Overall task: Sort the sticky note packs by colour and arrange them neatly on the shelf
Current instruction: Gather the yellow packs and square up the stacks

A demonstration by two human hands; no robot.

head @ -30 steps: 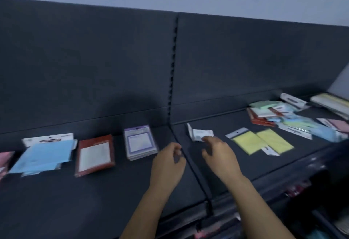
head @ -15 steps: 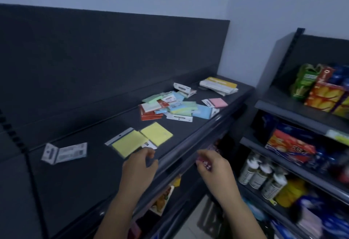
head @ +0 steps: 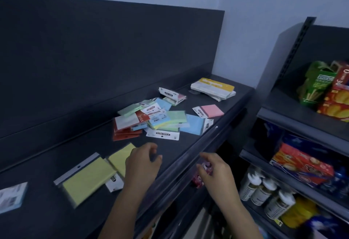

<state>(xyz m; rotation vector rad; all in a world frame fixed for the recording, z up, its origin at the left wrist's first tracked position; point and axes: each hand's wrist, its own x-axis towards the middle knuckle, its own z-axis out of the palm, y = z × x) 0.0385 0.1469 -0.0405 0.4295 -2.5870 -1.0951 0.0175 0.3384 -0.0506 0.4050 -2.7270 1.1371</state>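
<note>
Two hands hover low over the dark shelf (head: 47, 210), and both have swung rightward from a second ago, when they worked beside the white-faced pack at the shelf's middle seam; the view has turned with them toward the unsorted heap, which suggests the next pack is about to be chosen. Nearest, the left hand (head: 140, 165) hangs above the corner of one yellow pack, its fingers loosely curled and holding nothing. The right hand (head: 214, 170) sits past the shelf's front lip, fingers half bent and likewise empty (the small pink thing beside it seems to belong to the tier below). Just left of the left hand lie the two yellow packs (head: 88, 179), side by side and flat, already a matched pair, with a pale blue-edged pack (head: 12, 197) at the picture's left margin. Farther back sits the jumbled pile (head: 151, 118): green, blue, red and white-carded packs overlapping at all angles, several face down. A pink pack (head: 209, 110) lies alone just right of it, and a yellow-topped stack (head: 213, 91) rests at the far corner.
</note>
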